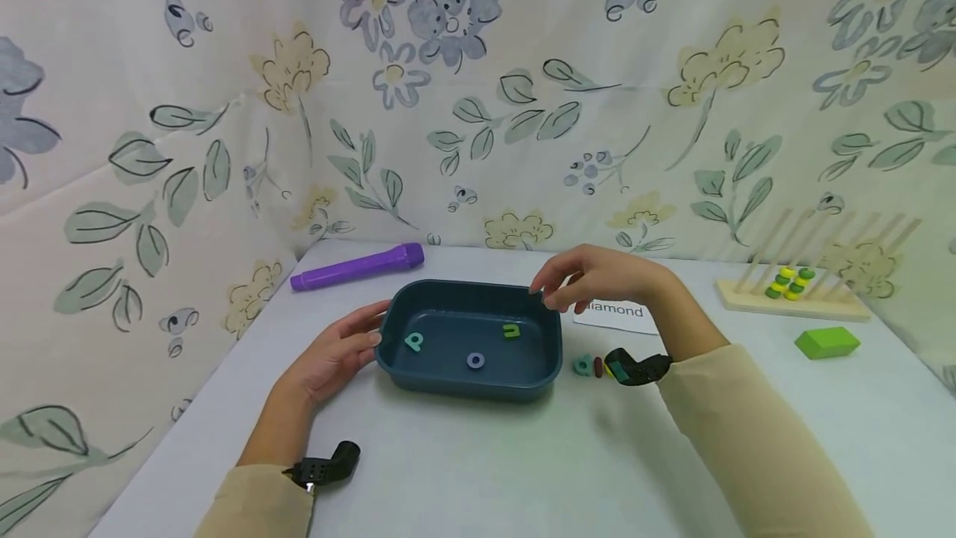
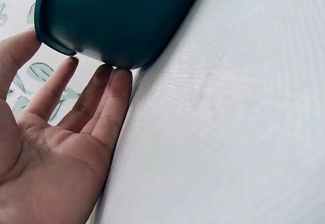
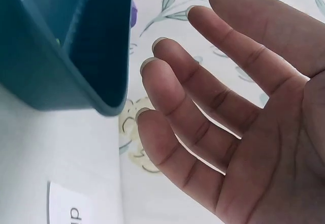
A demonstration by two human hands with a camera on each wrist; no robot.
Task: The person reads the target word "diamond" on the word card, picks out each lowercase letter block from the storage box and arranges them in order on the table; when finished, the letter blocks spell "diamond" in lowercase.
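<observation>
A dark teal rectangular bin [image 1: 469, 388] stands on the white table. Inside it lie a teal letter [image 1: 414, 342], a green letter [image 1: 511, 330] and a blue-purple round letter piece [image 1: 475, 360]. My left hand [image 1: 339, 351] touches the bin's left end; the left wrist view has its thumb and fairly straight fingertips against the outer wall [image 2: 117, 21]. Above the bin's right rim hovers my right hand [image 1: 590, 279], fingers loosely bent around nothing, apart from the bin in the right wrist view. A card reading "diamond" [image 1: 614, 318] lies partly behind that hand.
Right of the bin sit a teal letter [image 1: 583, 365], a thin red piece [image 1: 598, 367] and a yellow bit mostly hidden by the right wrist camera. A purple toy microphone [image 1: 357, 267] lies back left. At right are a wooden bead rack [image 1: 792, 300] and a green block [image 1: 827, 343].
</observation>
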